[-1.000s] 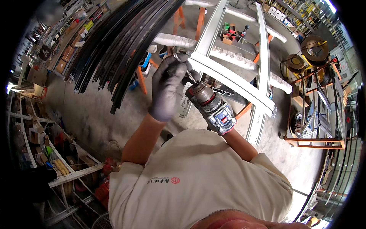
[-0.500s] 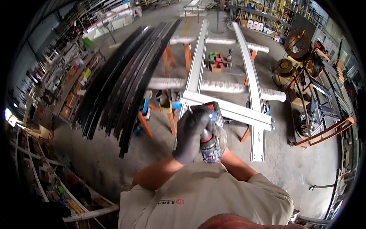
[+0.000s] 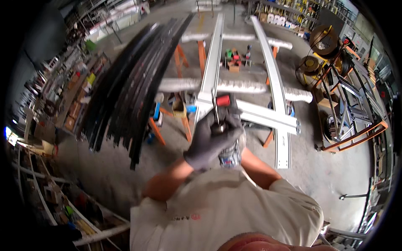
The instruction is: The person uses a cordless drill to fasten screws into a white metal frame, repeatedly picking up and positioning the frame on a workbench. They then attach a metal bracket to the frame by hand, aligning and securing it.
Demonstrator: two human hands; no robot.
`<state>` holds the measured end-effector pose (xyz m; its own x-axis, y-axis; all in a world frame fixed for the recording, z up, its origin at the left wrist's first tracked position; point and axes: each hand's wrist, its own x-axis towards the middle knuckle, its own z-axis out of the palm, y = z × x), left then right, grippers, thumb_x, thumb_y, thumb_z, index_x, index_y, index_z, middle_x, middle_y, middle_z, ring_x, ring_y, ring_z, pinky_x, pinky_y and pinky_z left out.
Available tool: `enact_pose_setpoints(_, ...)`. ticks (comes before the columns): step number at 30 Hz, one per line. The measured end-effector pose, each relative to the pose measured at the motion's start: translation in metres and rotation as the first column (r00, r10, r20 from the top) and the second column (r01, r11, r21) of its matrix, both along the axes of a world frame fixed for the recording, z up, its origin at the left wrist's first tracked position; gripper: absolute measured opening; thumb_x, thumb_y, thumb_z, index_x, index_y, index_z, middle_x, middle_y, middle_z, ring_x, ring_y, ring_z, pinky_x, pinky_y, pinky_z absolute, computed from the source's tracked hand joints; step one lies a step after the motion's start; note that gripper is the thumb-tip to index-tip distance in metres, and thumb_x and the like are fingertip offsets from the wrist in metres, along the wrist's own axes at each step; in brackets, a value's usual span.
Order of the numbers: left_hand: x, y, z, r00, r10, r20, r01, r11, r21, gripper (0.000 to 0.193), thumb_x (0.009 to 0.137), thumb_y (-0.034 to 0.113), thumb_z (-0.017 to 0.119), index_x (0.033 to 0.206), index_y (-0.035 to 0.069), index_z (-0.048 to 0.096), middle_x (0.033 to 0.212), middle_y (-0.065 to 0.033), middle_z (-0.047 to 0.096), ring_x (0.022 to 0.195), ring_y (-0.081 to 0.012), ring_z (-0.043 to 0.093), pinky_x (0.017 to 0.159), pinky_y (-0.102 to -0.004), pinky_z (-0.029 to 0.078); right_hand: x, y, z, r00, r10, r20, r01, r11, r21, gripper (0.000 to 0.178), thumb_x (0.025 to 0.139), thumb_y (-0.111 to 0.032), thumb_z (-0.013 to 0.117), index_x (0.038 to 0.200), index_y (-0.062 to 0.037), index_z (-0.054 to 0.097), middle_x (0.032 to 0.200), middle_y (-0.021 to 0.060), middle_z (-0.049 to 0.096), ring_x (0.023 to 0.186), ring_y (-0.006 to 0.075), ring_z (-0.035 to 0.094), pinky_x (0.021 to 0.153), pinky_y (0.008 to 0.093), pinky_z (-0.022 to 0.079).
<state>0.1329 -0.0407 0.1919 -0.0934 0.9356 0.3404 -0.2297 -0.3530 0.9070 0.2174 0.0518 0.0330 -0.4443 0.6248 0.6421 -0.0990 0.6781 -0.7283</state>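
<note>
A workshop: long black profiles (image 3: pixel 134 83) lie toward the left ends of padded crossbars (image 3: pixel 243 86), white profiles (image 3: pixel 271 67) nearer the right ends, all above orange trestle legs (image 3: pixel 202 58). The bare grey floor (image 3: pixel 326 175), big reels (image 3: pixel 324 39) beside an orange-edged rack (image 3: pixel 356 137) and a power drill (image 3: pixel 230 158) also show it.

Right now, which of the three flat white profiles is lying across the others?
The crosswise profile: it lies over the left profile and the right profile, while those two run lengthwise, away from the camera.
</note>
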Motion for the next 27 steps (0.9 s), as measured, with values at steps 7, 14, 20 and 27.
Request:
enact_pose_setpoints(7,-0.011,-0.004,0.018,0.996,0.056,-0.070,-0.056,0.998,-0.007,0.022,0.089,-0.003,0.071,0.106,0.003,0.059,0.100,-0.0033,0.065,0.080,-0.0052,0.061,0.072,-0.0234,0.050,-0.005,-0.010,0.062,0.993,-0.021,0.113,0.020,1.000,0.016,0.045,0.082,-0.035,0.077,0.121,-0.0144,0.068,0.113,0.0121,0.071,0.104,0.0344,0.068,0.086,0.0423,0.054)
enact_pose_setpoints(14,-0.015,-0.009,0.014,0.995,0.038,0.088,-0.039,0.999,0.004,0.019,0.091,-0.007,0.065,0.101,0.003,0.052,0.085,-0.0035,0.062,0.070,-0.0101,0.062,0.065,-0.0284,0.053,-0.020,-0.017,0.070,0.983,-0.096,0.158,0.084,0.993,0.081,0.043,0.081,-0.037,0.077,0.117,-0.0151,0.068,0.103,0.0113,0.072,0.095,0.0364,0.069,0.079,0.0454,0.055)
enact_pose_setpoints(20,-0.022,-0.006,0.014,0.998,0.037,0.044,-0.038,0.998,0.042,0.025,0.091,-0.010,0.063,0.092,0.007,0.044,0.075,-0.0021,0.055,0.064,-0.0093,0.058,0.061,-0.0290,0.051,-0.028,-0.014,0.060,0.975,-0.103,0.194,0.077,0.987,0.138,0.036,0.082,-0.037,0.077,0.110,-0.0156,0.068,0.102,0.0107,0.070,0.096,0.0351,0.069,0.077,0.0449,0.054)
enact_pose_setpoints(27,-0.026,0.001,0.007,0.997,0.074,0.030,-0.076,0.995,0.062,0.030,0.091,-0.011,0.063,0.090,0.009,0.041,0.078,0.0028,0.044,0.071,-0.0052,0.045,0.065,-0.0254,0.041,-0.028,-0.012,0.074,0.970,-0.072,0.232,0.055,0.995,0.079,0.036,0.080,-0.038,0.076,0.107,-0.0151,0.068,0.100,0.0104,0.070,0.092,0.0363,0.068,0.076,0.0466,0.053)
